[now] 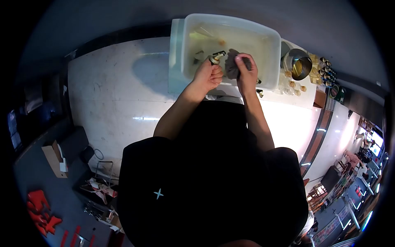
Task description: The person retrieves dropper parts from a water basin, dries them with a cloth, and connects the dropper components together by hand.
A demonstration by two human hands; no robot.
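Note:
Over a white plastic tub (273, 61) of cloudy water, my left hand (209, 75) is closed round a small metal fitting (214, 59) with a black tip, held upright. Just right of it, my right hand (247, 73) pinches a dark grey cloth (233, 66), its fingers curled over the cloth's edge. The cloth and the fitting are close together; a narrow gap shows between them. Some small dark and orange things lie in the water, too blurred to name.
Right of the tub stand a round metal bowl (299, 64), several small glass pieces with gold rims (292, 84) and a cluster of metal fittings (325, 72). A cardboard box (54, 159) is at the lower left. People are far off at the right.

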